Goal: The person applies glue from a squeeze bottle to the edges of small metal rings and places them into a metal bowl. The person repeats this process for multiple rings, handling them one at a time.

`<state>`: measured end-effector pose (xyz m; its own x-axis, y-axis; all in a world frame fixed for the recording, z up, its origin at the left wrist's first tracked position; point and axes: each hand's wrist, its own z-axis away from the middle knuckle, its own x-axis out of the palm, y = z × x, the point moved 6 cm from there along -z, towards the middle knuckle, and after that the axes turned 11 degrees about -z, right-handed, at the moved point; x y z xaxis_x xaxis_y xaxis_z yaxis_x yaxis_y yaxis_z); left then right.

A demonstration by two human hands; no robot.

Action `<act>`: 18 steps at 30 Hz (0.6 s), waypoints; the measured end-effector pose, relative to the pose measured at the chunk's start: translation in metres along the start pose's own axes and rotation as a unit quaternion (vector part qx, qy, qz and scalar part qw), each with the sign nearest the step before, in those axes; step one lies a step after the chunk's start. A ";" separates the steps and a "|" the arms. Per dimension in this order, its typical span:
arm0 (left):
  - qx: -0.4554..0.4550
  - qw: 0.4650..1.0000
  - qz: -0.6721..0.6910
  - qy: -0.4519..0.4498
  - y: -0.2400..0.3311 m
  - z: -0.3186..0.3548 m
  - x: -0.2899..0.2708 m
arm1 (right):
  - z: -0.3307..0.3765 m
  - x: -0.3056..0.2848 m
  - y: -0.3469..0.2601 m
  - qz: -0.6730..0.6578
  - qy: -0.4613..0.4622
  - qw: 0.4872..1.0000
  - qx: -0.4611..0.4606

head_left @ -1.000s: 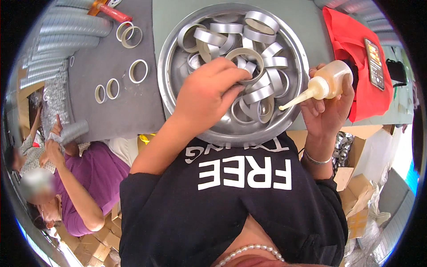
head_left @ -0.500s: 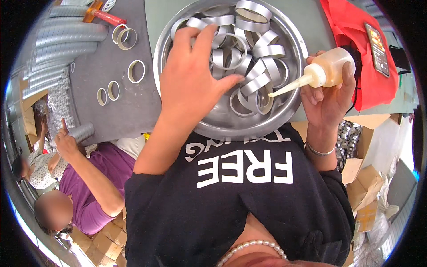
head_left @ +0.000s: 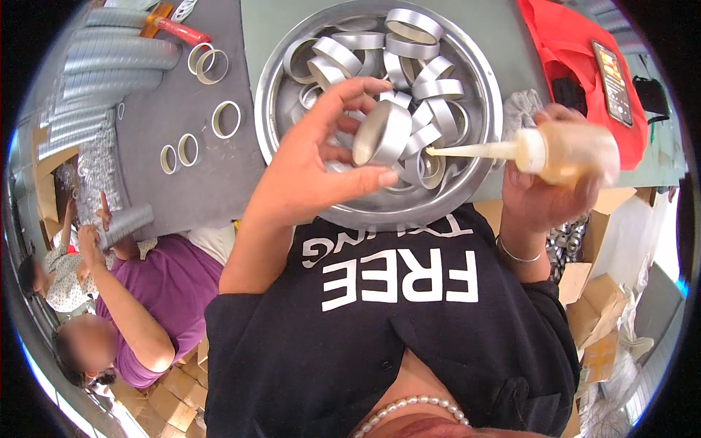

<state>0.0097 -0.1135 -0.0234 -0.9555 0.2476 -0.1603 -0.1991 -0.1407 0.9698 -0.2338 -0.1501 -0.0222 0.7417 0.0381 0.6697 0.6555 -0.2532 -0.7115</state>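
Observation:
Over a round steel bowl (head_left: 488, 157), my left hand (head_left: 307, 164) grips a silver metal ring (head_left: 387, 133) between thumb and fingers, tilted so its opening faces left. Several more silver rings (head_left: 438, 89) lie heaped in the bowl below. My right hand (head_left: 544, 190) is closed round a translucent squeeze bottle (head_left: 573, 153) with yellowish liquid inside, slightly blurred. The bottle lies on its side, and its long thin nozzle (head_left: 475, 150) points left over the bowl. The nozzle tip is close to the held ring; I cannot tell whether they touch.
Loose rings (head_left: 226, 119) lie on a grey mat (head_left: 219, 171) to the left, by long coiled silver tubes (head_left: 113, 55) and a red-handled tool (head_left: 182, 31). At right, a phone (head_left: 612, 84) rests on a red bag (head_left: 555, 44). Another person (head_left: 175, 299) works at far left.
My left hand has picked up a ring from the bowl and turned it upright. My right hand has shifted right and down with the bottle, whose nozzle is now nearly level.

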 end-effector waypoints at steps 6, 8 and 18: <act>-0.085 0.951 0.287 -0.075 -0.016 0.027 0.018 | 0.033 0.041 -0.027 0.108 -0.371 0.908 -0.159; -0.118 0.929 0.338 -0.095 -0.025 0.032 0.025 | 0.041 0.058 -0.025 0.141 -0.398 0.886 -0.192; -0.151 0.905 0.385 -0.101 -0.022 0.039 0.038 | 0.053 0.081 -0.021 0.213 -0.331 0.865 -0.310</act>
<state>-0.0139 -0.0631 -0.0441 -0.7832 0.1310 0.6078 0.4289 -0.5939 0.6807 -0.1797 -0.0901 0.0360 0.9507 0.3074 -0.0401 0.2524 -0.8426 -0.4758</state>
